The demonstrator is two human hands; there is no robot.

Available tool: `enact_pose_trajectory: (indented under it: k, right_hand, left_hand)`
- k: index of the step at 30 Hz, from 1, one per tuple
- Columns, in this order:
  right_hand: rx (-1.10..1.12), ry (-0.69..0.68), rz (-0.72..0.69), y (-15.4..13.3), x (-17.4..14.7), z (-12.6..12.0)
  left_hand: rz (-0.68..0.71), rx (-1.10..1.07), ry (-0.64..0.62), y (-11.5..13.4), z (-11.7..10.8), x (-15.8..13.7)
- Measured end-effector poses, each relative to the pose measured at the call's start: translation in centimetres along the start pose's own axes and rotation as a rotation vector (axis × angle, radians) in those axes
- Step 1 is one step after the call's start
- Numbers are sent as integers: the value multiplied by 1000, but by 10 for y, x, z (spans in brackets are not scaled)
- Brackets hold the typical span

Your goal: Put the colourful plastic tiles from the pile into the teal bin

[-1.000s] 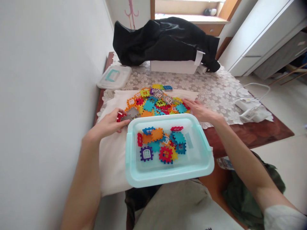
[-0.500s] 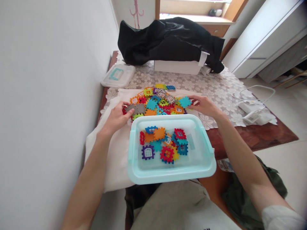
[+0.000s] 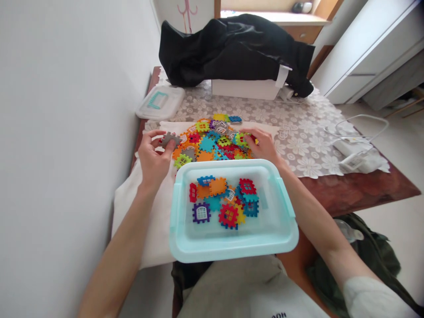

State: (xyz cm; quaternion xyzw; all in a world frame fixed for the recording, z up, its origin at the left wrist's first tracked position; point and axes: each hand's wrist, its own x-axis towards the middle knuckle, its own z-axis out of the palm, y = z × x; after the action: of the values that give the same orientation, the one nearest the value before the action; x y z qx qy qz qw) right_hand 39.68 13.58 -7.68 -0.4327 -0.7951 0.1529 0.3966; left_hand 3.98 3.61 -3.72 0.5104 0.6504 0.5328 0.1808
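Observation:
My left hand (image 3: 155, 152) pinches a grey interlocking building tile (image 3: 170, 140) with notched edges, held at the left end of the tile heap. My right hand (image 3: 263, 143) grips a lime green window tile (image 3: 241, 139) at the heap's right side; a bit of turquoise shows beside it, and I cannot tell if that is held too. Between both hands lies the heap of colourful tiles (image 3: 207, 144) on a white cloth. Nearer to me stands a light turquoise plastic tub (image 3: 185, 240) holding several tiles, among them a purple arched window tile (image 3: 201, 213) and a red window tile (image 3: 228, 215).
A clear lid (image 3: 161, 103) with a turquoise handle lies at the back left by the wall. Black fabric (image 3: 238, 53) covers a white box (image 3: 243, 89) at the back. A white device with a cable (image 3: 357, 154) sits on the lace tablecloth (image 3: 308, 145) at the right.
My left hand has moved left and up, lifting a grey tile off the heap. My right hand has shifted left from a turquoise tile to a lime green window tile.

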Motion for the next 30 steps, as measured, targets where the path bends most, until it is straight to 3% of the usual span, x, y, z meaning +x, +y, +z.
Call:
enact_pose_trajectory:
  k: [4, 10, 13, 17, 22, 25, 30]
  right_hand:
    - [-117, 82, 38, -3, -8, 4]
    - [-86, 171, 25, 1, -8, 7]
    - [-91, 196, 29, 1, -8, 7]
    - [-3, 325, -50, -3, -5, 5]
    - [301, 392, 32, -18, 4, -2]
    - [627, 337, 104, -31, 7, -13]
    - [997, -38, 41, -60, 0, -36]
  left_hand:
    - [-47, -294, -13, 12, 4, -5]
    - [-76, -601, -227, 34, -4, -19]
    - [-74, -609, -405, 38, -8, -27]
    - [25, -563, -627, 39, -11, -31]
    - [114, -476, -757, 40, -15, -31]
    - [154, -469, -768, 37, -16, -29]
    - [231, -503, -816, 30, -16, -25]
